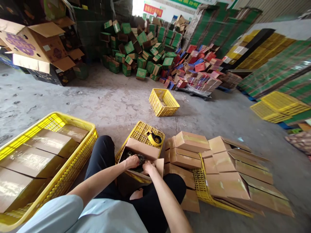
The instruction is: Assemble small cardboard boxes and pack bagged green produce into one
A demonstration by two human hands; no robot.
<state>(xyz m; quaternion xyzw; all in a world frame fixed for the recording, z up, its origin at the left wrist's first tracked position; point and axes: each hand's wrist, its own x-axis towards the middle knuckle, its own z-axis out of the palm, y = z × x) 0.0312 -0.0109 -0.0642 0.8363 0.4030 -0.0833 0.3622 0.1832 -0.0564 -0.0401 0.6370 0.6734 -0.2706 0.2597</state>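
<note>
Between my knees, an open cardboard box (142,148) rests on an upturned yellow crate (139,127), its flaps folded outward. Dark, shiny, crumpled bag-like material (140,159) lies inside; what it covers is hidden. My left hand (132,161) reaches over the box's left side, its fingers curled down onto the dark material. From the right, my right hand (148,167) pinches at the same material near the right flap. Some fingertips of both hands are hidden in the box. A yellow tape dispenser (154,139) sits on the crate just behind the box.
A large yellow crate (94,127) at left holds several taped boxes (46,141). Cardboard boxes (225,184) are stacked at right around another yellow crate (200,181). A smaller yellow crate (164,103) stands ahead, before piles of green boxes (128,47) and red boxes (199,67).
</note>
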